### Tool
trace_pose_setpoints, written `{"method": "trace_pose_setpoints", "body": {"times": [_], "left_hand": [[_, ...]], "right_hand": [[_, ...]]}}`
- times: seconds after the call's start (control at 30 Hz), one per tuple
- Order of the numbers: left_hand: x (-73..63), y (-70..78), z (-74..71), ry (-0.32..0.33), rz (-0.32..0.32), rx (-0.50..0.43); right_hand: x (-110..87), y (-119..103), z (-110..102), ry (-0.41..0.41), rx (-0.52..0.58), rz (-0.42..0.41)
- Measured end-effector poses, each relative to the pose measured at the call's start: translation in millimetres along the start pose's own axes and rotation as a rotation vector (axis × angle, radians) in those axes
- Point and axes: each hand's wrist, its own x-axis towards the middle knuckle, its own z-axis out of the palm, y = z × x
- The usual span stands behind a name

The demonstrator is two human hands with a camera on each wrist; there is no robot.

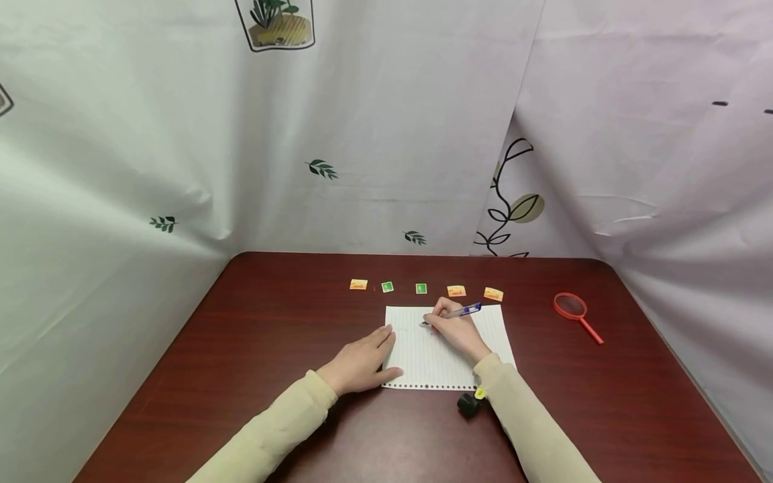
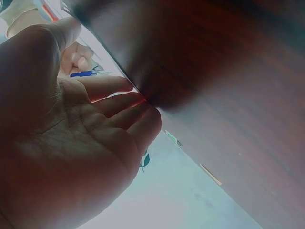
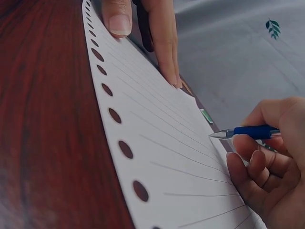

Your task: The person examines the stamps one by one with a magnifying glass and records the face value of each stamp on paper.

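A sheet of lined paper (image 1: 435,359) with a row of punched holes lies on the table, its holes toward the person. My right hand (image 1: 454,330) pinches a blue pen (image 1: 464,310) above the sheet's upper middle. In the right wrist view the tip of the pen (image 3: 255,132) points at the paper (image 3: 167,138); whether it touches is hard to tell. My left hand (image 1: 364,360) rests flat on the sheet's left edge, thumb at the lower corner. Seen from the left wrist, the fingers of the left hand (image 2: 95,124) are nearly straight.
Beyond the paper, several small stickers stand in a row, among them an orange one (image 1: 358,284) and a green one (image 1: 421,288). At the right lies a red magnifying glass (image 1: 585,325). A small black object (image 1: 468,405) with a yellow tag sits by the right sleeve.
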Motion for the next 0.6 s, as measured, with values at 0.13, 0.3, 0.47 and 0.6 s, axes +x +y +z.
{"method": "trace_pose_setpoints", "body": {"times": [0.13,0.3,0.47,0.6], "left_hand": [[0.0,-0.1,-0.4,0.005,0.003,-0.001],[0.1,0.0,-0.7,0.004,0.004,0.000],[-0.1,0.8,-0.9,-0.006,-0.003,0.000],[-1.1,1.6,-1.7,-0.009,-0.003,-0.003]], "right_hand": [[0.4,0.0,0.6,0.000,-0.011,0.004],[0.7,-0.4,0.2,-0.001,-0.017,0.004],[0.4,-1.3,-1.8,0.015,-0.039,-0.010],[0.2,-0.9,-2.1,0.010,-0.051,-0.018]]}}
